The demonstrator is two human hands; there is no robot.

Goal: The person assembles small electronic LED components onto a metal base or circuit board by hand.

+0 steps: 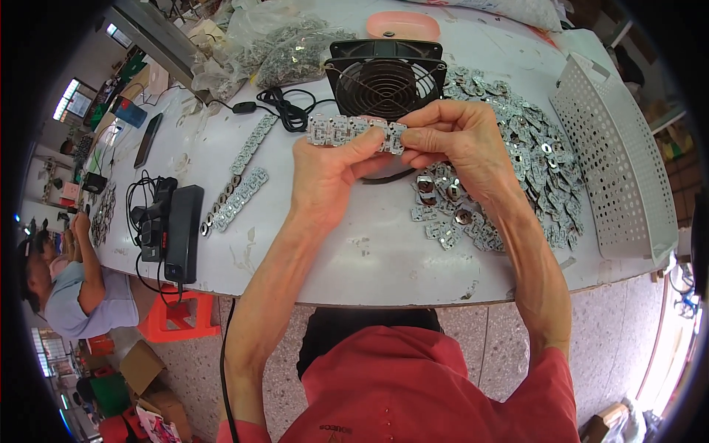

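Both my hands hold a strip of small silvery plates (330, 130) level above the table, just in front of a black fan. My left hand (323, 173) grips the strip from below, its thumb lying along the front face. At the strip's right end, my right hand (461, 144) pinches the last plate between thumb and fingers. The plates look like little circuit boards, but fine detail is too small to tell. Beside my right forearm spreads a large pile of similar silvery pieces (543, 166). Two more strips (244, 196) lie to the left of my hands.
The black fan (385, 85) with a wire guard stands behind the strip, its coiled cable (284, 111) beside it. A white perforated basket (617, 162) borders the pile. Plastic bags (288, 55), a pink tray (402, 26), a power strip (183, 232) and a phone (148, 140) surround the work area. Another person (81, 292) sits at far left.
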